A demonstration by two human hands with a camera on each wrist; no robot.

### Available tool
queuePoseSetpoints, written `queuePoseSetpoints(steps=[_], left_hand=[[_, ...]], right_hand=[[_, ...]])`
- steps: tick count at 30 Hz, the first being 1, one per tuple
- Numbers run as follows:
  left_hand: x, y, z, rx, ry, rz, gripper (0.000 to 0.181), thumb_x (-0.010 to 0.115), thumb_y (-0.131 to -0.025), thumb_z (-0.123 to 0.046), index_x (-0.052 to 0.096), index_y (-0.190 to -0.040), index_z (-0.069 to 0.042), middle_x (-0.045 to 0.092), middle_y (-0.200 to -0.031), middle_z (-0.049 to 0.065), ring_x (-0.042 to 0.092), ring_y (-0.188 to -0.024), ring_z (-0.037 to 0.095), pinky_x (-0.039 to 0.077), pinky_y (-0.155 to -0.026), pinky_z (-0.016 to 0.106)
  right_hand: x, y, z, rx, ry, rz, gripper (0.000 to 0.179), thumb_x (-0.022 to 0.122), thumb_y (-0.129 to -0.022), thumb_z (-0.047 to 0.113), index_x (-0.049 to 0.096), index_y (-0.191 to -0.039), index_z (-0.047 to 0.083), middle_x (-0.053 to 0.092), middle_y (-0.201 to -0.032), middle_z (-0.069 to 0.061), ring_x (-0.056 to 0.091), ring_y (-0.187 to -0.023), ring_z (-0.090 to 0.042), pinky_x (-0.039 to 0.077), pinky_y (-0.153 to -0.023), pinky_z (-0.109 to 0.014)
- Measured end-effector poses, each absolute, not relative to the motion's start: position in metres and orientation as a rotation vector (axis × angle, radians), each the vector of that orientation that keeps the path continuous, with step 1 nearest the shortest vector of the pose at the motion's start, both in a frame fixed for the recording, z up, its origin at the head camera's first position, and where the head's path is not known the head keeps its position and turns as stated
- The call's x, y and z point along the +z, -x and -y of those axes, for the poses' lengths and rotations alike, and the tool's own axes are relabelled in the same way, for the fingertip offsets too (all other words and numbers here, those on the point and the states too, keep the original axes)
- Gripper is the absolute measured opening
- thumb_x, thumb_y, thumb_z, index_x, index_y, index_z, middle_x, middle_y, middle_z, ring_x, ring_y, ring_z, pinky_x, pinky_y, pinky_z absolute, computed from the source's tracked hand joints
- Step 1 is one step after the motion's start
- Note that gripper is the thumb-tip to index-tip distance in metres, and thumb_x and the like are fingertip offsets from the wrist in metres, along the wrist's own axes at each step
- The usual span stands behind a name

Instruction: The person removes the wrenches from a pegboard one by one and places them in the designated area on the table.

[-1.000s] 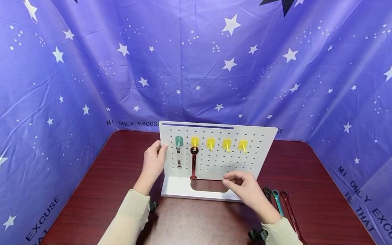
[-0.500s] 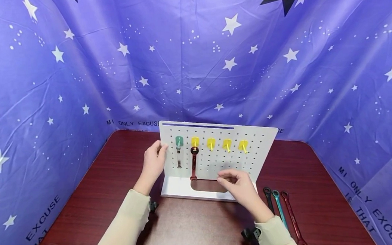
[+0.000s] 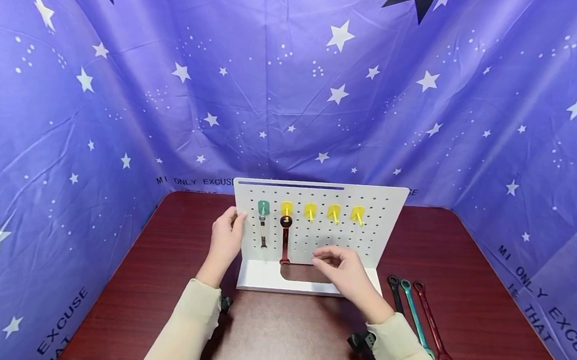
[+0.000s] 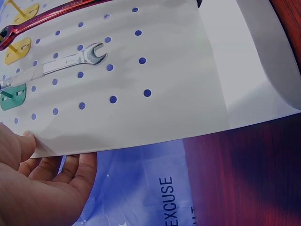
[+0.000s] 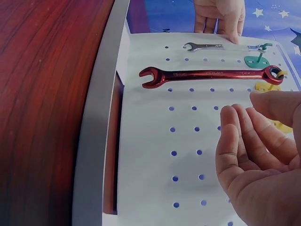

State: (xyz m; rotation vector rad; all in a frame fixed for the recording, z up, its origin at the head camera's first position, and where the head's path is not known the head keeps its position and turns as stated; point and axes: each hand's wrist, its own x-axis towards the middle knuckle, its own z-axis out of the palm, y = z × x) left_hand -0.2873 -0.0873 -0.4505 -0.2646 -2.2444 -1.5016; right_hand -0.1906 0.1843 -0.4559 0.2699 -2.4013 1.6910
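My left hand (image 3: 226, 238) grips the left edge of a white pegboard (image 3: 394, 200); in the left wrist view its thumb lies on the front and the fingers go behind. A small silver wrench (image 4: 73, 60) hangs from the green hook (image 3: 263, 207). Beside it a larger red wrench (image 5: 211, 76) hangs by its ring end on a yellow hook (image 3: 287, 207). In front of the board's lower part, my right hand (image 3: 345, 270) hovers with loosely bent fingers and nothing in them. The right wrist view shows a gap between thumb and fingertips.
To the right of the board, a black wrench (image 3: 396, 293), a teal wrench (image 3: 413, 313) and another red wrench (image 3: 431, 322) lie on the dark red table (image 3: 436, 242). Several yellow hooks (image 3: 334, 213) bear nothing. A purple star-printed cloth (image 3: 282, 81) surrounds the table.
My right hand has drifted left along the front of the board, away from the wrenches on the table. The left hand, the board and the hanging wrenches have stayed still.
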Motion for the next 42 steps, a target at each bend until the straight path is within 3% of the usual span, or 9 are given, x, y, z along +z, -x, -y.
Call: queuePoseSetpoints(steps=[12, 20, 29, 42], left_hand=[[-0.448, 0.287, 0.088, -1.494, 0.286, 2.244, 0.015, 0.060, -0.104, -0.014, 0.067, -0.098, -0.002, 0.070, -0.084, 0.013, 0.062, -0.072, 0.026, 0.046, -0.061, 0.037], [-0.447, 0.287, 0.088, -1.505, 0.292, 2.259, 0.016, 0.059, -0.105, -0.015, 0.067, -0.101, -0.002, 0.071, -0.087, 0.014, 0.065, -0.074, 0.028, 0.048, -0.061, 0.039], [-0.447, 0.285, 0.089, -1.484, 0.290, 2.240, 0.014, 0.061, -0.104, -0.012, 0.067, -0.101, -0.001, 0.071, -0.086, 0.014, 0.064, -0.073, 0.027, 0.047, -0.060, 0.037], [-0.450, 0.287, 0.089, -1.491, 0.286, 2.254, 0.014, 0.060, -0.104, -0.013, 0.067, -0.101, -0.001, 0.071, -0.087, 0.014, 0.062, -0.073, 0.027, 0.046, -0.060, 0.036]], right_hand=[[-0.460, 0.200, -0.177, 1.700, -0.362, 2.369, 0.017, 0.077, -0.091, 0.004, 0.074, -0.105, -0.005, 0.074, -0.091, -0.003, 0.069, -0.083, -0.019, 0.053, -0.075, -0.027], [-0.437, 0.191, -0.162, 1.716, -0.335, 2.362, 0.012, 0.072, -0.090, -0.009, 0.073, -0.101, -0.008, 0.072, -0.093, -0.020, 0.068, -0.084, -0.036, 0.054, -0.075, -0.030], [-0.460, 0.212, -0.163, 1.680, -0.373, 2.336, 0.015, 0.077, -0.090, 0.002, 0.074, -0.103, -0.005, 0.073, -0.091, -0.006, 0.068, -0.081, -0.019, 0.053, -0.072, -0.025], [-0.457, 0.222, -0.150, 1.647, -0.403, 2.307, 0.016, 0.077, -0.090, 0.002, 0.075, -0.104, -0.002, 0.073, -0.092, -0.001, 0.068, -0.082, -0.018, 0.055, -0.073, -0.029]])
